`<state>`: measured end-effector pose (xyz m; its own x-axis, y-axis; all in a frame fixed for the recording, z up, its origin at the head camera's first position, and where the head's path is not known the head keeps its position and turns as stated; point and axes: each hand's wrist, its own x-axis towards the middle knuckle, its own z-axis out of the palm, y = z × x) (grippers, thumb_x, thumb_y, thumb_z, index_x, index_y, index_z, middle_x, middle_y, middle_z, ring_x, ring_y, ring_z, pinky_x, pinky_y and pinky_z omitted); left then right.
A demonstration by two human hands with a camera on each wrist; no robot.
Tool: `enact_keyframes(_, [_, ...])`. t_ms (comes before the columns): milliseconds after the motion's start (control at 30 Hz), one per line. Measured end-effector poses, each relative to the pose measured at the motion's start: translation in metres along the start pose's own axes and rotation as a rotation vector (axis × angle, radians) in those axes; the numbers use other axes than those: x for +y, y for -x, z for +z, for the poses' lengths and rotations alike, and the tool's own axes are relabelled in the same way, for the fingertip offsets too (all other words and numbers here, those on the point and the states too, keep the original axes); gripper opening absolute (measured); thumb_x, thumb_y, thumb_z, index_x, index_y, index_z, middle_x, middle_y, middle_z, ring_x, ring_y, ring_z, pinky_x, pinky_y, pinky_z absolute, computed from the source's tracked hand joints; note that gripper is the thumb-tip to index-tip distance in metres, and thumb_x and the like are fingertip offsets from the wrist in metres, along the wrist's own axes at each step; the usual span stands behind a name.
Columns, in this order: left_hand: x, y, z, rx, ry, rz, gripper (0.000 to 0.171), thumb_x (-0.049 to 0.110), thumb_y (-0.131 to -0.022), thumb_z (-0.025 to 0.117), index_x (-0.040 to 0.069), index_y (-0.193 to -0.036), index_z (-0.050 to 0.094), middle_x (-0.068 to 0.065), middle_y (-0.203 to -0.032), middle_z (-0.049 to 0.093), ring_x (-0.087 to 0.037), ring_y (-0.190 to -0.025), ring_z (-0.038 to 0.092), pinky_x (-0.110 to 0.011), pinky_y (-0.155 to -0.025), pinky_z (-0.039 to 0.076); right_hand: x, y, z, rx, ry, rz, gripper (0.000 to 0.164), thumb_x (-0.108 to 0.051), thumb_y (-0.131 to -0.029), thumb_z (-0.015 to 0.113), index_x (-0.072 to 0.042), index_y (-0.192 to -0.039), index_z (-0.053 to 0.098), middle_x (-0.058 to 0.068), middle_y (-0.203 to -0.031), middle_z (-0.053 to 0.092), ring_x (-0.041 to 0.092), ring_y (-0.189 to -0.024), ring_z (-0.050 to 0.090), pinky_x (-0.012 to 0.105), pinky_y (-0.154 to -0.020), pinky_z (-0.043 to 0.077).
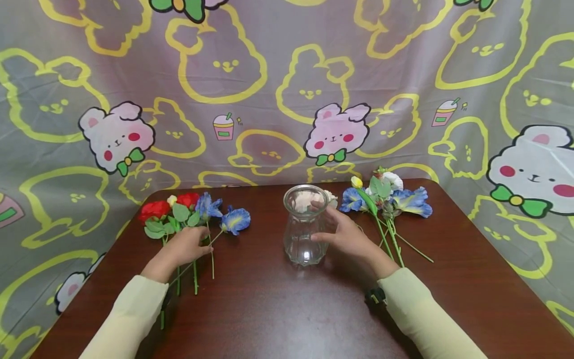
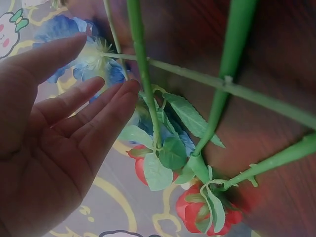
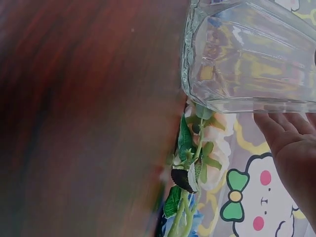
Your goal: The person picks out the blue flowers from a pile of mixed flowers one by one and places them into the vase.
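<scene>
A clear glass vase [image 1: 306, 237] stands upright near the middle of the table. My right hand [image 1: 347, 233] is at its right side, thumb in front and fingers reaching behind the neck. In the right wrist view those fingers [image 3: 281, 126] look fairly straight beside the glass; firm contact is hard to tell. My left hand [image 1: 186, 245] hovers over the stems of the left flower group, with red roses [image 1: 154, 211] and blue irises [image 1: 236, 220]. The left wrist view shows its fingers [image 2: 111, 111] extended and the palm bare, near a thin iris stem [image 2: 187, 75].
On the right lies another flower group with blue flowers [image 1: 411, 201], a white bloom [image 1: 392, 180] and a yellow bud [image 1: 356, 182]. Pale flowers [image 1: 333, 198] lie behind the vase. A patterned curtain [image 1: 269, 65] hangs around the brown table [image 1: 278, 309].
</scene>
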<state>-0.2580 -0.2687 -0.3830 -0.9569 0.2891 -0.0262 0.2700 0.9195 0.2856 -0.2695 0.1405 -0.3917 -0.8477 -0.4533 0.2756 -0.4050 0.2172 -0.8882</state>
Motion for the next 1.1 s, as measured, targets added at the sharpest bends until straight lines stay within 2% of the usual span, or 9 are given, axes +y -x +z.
enact_keyframes(200, [-0.003, -0.001, 0.005, -0.009, -0.014, 0.025, 0.034, 0.012, -0.081, 0.077, -0.006, -0.106, 0.063, -0.018, -0.096, 0.066, -0.033, -0.087, 0.063, -0.048, -0.074, 0.052, 0.001, 0.002, 0.000, 0.003, 0.000, 0.002, 0.075, -0.013, -0.084, 0.078, -0.008, -0.148, 0.039, 0.008, -0.149, 0.042, 0.030, -0.133, 0.041, 0.048, -0.107, 0.033])
enact_keyframes(367, [-0.003, -0.002, 0.007, -0.022, -0.034, 0.054, 0.022, 0.007, -0.079, 0.076, -0.003, -0.096, 0.064, -0.010, -0.083, 0.064, -0.024, -0.076, 0.061, -0.043, -0.068, 0.052, 0.003, 0.002, 0.000, 0.003, -0.003, 0.021, 0.075, -0.014, -0.084, 0.077, -0.010, -0.149, 0.038, 0.006, -0.149, 0.042, 0.029, -0.134, 0.041, 0.048, -0.107, 0.033])
enact_keyframes(467, [-0.002, -0.002, 0.007, -0.023, -0.074, 0.068, 0.014, 0.004, -0.078, 0.075, 0.001, -0.084, 0.062, -0.004, -0.072, 0.060, -0.020, -0.066, 0.057, -0.039, -0.061, 0.049, 0.003, 0.003, 0.000, -0.001, -0.016, 0.028, 0.075, -0.013, -0.085, 0.076, -0.010, -0.149, 0.037, 0.005, -0.149, 0.042, 0.028, -0.134, 0.040, 0.047, -0.108, 0.033])
enact_keyframes(567, [0.001, 0.000, 0.007, -0.026, -0.117, 0.060, 0.019, 0.003, -0.078, 0.074, 0.006, -0.072, 0.057, -0.001, -0.063, 0.053, -0.017, -0.059, 0.050, -0.035, -0.055, 0.044, 0.003, 0.003, 0.001, -0.004, -0.031, 0.033, 0.075, -0.012, -0.085, 0.076, -0.011, -0.149, 0.037, 0.006, -0.149, 0.042, 0.029, -0.134, 0.040, 0.048, -0.108, 0.032])
enact_keyframes(667, [0.004, 0.000, 0.006, -0.020, -0.150, 0.059, 0.025, 0.001, -0.077, 0.073, 0.008, -0.065, 0.052, -0.001, -0.059, 0.050, -0.017, -0.056, 0.049, -0.035, -0.053, 0.042, 0.002, 0.003, 0.001, -0.008, -0.036, 0.033, 0.075, -0.011, -0.086, 0.075, -0.011, -0.149, 0.036, 0.006, -0.149, 0.042, 0.029, -0.134, 0.039, 0.048, -0.108, 0.031])
enact_keyframes(933, [0.003, -0.004, 0.012, 0.038, -0.193, 0.063, 0.023, -0.006, -0.075, 0.071, 0.008, -0.064, 0.057, -0.003, -0.060, 0.055, -0.020, -0.056, 0.057, -0.037, -0.052, 0.046, 0.002, 0.002, 0.000, -0.007, -0.014, 0.035, 0.074, -0.013, -0.086, 0.076, -0.013, -0.149, 0.037, 0.005, -0.150, 0.040, 0.028, -0.135, 0.039, 0.047, -0.108, 0.032])
enact_keyframes(1100, [0.002, -0.004, 0.013, 0.068, -0.177, 0.067, 0.032, -0.010, -0.071, 0.069, 0.011, -0.055, 0.052, 0.001, -0.054, 0.051, -0.015, -0.053, 0.049, -0.034, -0.051, 0.040, 0.002, 0.002, 0.001, -0.006, -0.009, 0.027, 0.074, -0.013, -0.086, 0.075, -0.012, -0.149, 0.037, 0.003, -0.150, 0.040, 0.028, -0.135, 0.038, 0.048, -0.109, 0.030])
